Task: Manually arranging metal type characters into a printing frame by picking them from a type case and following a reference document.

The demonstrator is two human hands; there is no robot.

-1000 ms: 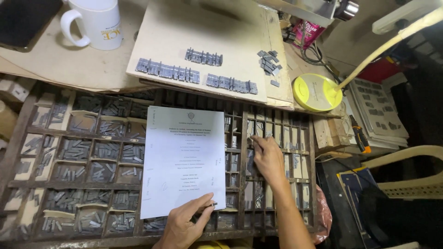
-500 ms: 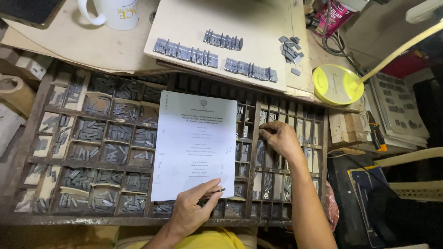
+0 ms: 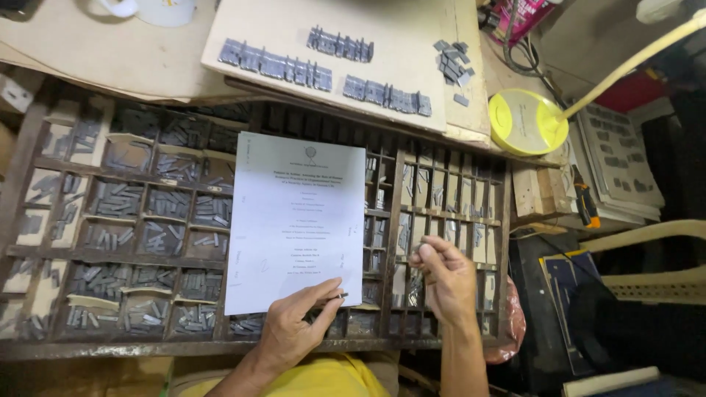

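Looking down, I see my left hand [image 3: 290, 331] resting on the bottom edge of a printed sheet [image 3: 298, 220] lying across a wooden type case [image 3: 44, 250], its fingers pinching a thin dark metal holder [image 3: 329, 299] against the paper. My right hand [image 3: 445, 276] hovers over the narrow compartments just right of the sheet, fingertips [image 3: 425, 250] pressed together on a small metal type piece. Rows of set type [image 3: 323, 66] sit on the board [image 3: 401, 44] above.
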